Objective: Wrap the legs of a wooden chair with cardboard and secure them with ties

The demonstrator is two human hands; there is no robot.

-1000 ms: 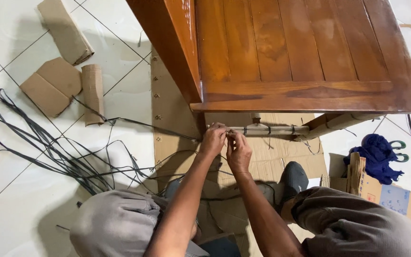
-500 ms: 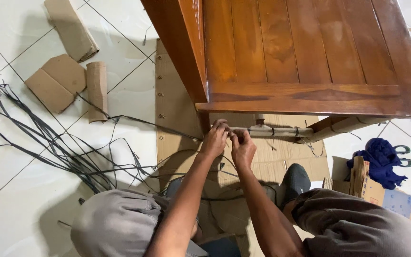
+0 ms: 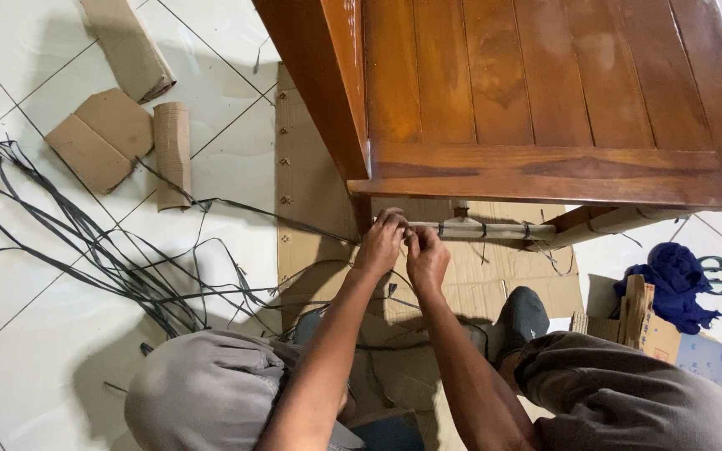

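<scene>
A large reddish-brown wooden table [image 3: 545, 92] with a slatted top fills the upper right of my view, standing on a white tiled floor [image 3: 35, 317]. Under its near edge lies a flat sheet of brown cardboard [image 3: 315, 192], which I crouch over with my grey-trousered knees at the bottom of the view.

Just below the table's near edge runs a long pale cardboard-wrapped rail [image 3: 482, 231], tied at intervals with thin dark bands. Its long axis lies level, parallel to that near edge, pointing from the table's near left leg toward the right, where it meets another wrapped slanted piece [image 3: 620, 220].

To the left, a loose tangle of long black plastic straps [image 3: 85, 250] spreads over the floor, with some strands trailing across the cardboard sheet toward me. Beyond them, at the far left of the floor, lie several folded and rolled brown cardboard scraps [image 3: 119, 125]. To the right of the table, near my right knee, sits a crumpled dark blue cloth [image 3: 670, 284] next to green-handled scissors [image 3: 716, 276] and a small cardboard box [image 3: 670, 338].

My left hand [image 3: 380, 242] and right hand [image 3: 426, 257] are close together at the rail's left end, beside the near left leg. Both have their fingers pinched against the rail there; what they nip between them is too small to make out.
</scene>
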